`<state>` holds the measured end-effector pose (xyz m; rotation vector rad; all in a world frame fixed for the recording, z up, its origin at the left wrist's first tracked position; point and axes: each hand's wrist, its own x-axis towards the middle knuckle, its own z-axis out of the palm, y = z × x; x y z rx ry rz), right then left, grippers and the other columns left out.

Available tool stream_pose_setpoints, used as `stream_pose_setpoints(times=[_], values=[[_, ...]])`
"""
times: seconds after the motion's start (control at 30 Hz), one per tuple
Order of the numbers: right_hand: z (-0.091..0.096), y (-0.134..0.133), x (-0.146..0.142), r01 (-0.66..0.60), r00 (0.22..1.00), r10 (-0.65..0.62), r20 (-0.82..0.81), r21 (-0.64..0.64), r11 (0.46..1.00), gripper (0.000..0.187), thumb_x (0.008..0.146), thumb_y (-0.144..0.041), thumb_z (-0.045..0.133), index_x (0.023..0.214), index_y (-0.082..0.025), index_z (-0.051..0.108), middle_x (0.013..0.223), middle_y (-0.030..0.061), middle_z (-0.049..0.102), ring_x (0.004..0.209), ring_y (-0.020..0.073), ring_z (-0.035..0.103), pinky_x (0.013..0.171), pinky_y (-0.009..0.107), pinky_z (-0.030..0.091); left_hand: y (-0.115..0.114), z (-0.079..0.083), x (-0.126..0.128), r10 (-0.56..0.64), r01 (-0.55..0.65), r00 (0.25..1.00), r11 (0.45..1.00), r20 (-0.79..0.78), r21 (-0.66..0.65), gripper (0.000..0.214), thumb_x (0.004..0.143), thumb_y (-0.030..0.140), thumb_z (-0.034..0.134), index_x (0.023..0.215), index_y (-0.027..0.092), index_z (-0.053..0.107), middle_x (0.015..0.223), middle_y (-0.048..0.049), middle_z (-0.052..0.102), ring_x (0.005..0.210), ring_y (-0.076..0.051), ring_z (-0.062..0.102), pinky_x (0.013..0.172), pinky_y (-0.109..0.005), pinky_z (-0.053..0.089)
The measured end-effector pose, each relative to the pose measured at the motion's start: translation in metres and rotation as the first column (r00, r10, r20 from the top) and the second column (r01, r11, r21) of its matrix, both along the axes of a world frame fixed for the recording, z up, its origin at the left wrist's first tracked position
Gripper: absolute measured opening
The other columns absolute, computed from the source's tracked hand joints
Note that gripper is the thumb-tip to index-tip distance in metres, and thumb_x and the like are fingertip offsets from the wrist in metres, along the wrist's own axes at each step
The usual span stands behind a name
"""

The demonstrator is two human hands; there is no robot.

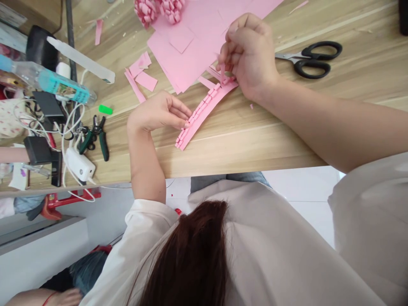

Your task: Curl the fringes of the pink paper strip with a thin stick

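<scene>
A long pink paper strip (204,111) with several small folded pink loops along it lies slanted on the wooden table (255,140). My left hand (159,112) rests on the strip's lower part, fingertips pressed together on the loops. My right hand (248,53) is at the strip's upper end, fingers pinched on a small pink paper piece (222,72) there. Sheets of pink paper (204,42) lie just beyond the strip.
Black scissors (310,59) lie right of my right hand. Pink scraps (142,74), two pink paper bows (157,10), a glue bottle (81,59), a teal bottle (47,83), green pliers (97,136), a white charger (79,165) and cables crowd the left. Table edge runs near my body.
</scene>
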<state>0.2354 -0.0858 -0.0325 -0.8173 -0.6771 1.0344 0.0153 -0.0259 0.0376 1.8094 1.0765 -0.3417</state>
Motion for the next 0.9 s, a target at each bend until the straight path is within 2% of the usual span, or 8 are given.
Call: stream_pose_setpoints(times=[0.23, 0.43, 0.57, 0.73, 0.9], values=[[-0.001, 0.0, 0.001, -0.009, 1.0, 0.009, -0.022, 0.021, 1.0, 0.013, 0.084, -0.011, 0.045, 0.075, -0.021, 0.046, 0.051, -0.0056, 0.06, 0.042, 0.0114, 0.052, 0.038, 0.017, 0.029, -0.002, 0.004, -0.001, -0.001, 0.001, 1.0, 0.996, 0.005, -0.092, 0.053, 0.063, 0.029, 0.086, 0.112, 0.012, 0.073, 0.092, -0.006, 0.078, 0.103, -0.029, 0.074, 0.091, -0.034, 0.059], [0.0, 0.0, 0.0, -0.006, 1.0, 0.006, 0.002, 0.001, 1.0, 0.015, 0.086, -0.011, 0.044, 0.075, -0.021, 0.046, 0.052, -0.0055, 0.06, 0.043, 0.0112, 0.053, 0.039, 0.017, 0.031, -0.001, 0.002, 0.001, -0.047, 0.048, 0.999, 0.995, 0.006, -0.087, 0.054, 0.062, 0.032, 0.088, 0.109, 0.011, 0.07, 0.093, -0.0063, 0.077, 0.105, -0.029, 0.073, 0.095, -0.036, 0.057], [0.0, 0.001, 0.0, -0.004, 1.0, 0.004, -0.013, 0.005, 1.0, 0.015, 0.085, -0.01, 0.044, 0.074, -0.02, 0.046, 0.05, -0.0057, 0.06, 0.042, 0.0111, 0.053, 0.039, 0.018, 0.03, -0.001, -0.002, 0.003, -0.049, 0.052, 0.998, 0.994, 0.029, -0.094, 0.051, 0.062, 0.031, 0.09, 0.104, 0.01, 0.07, 0.089, -0.0071, 0.076, 0.096, -0.027, 0.075, 0.09, -0.034, 0.058], [0.0, 0.001, -0.002, 0.016, 0.999, -0.015, -0.034, 0.005, 1.0, 0.016, 0.085, -0.011, 0.044, 0.073, -0.021, 0.046, 0.048, -0.0078, 0.057, 0.042, 0.0095, 0.05, 0.042, 0.018, 0.035, -0.002, -0.007, 0.004, -0.032, 0.048, 0.993, 0.988, 0.114, -0.147, 0.044, 0.06, 0.031, 0.092, 0.094, 0.013, 0.071, 0.084, -0.0065, 0.076, 0.091, -0.025, 0.076, 0.086, -0.032, 0.06], [-0.001, 0.002, -0.002, 0.009, 0.999, -0.008, -0.037, 0.028, 1.0, 0.016, 0.085, -0.01, 0.044, 0.073, -0.021, 0.046, 0.048, -0.0078, 0.058, 0.041, 0.0098, 0.051, 0.041, 0.017, 0.032, -0.001, -0.004, -0.001, -0.008, 0.029, 0.994, 0.978, 0.105, -0.207, 0.043, 0.065, 0.034, 0.09, 0.098, 0.013, 0.074, 0.082, -0.0065, 0.077, 0.087, -0.023, 0.076, 0.084, -0.03, 0.061]])
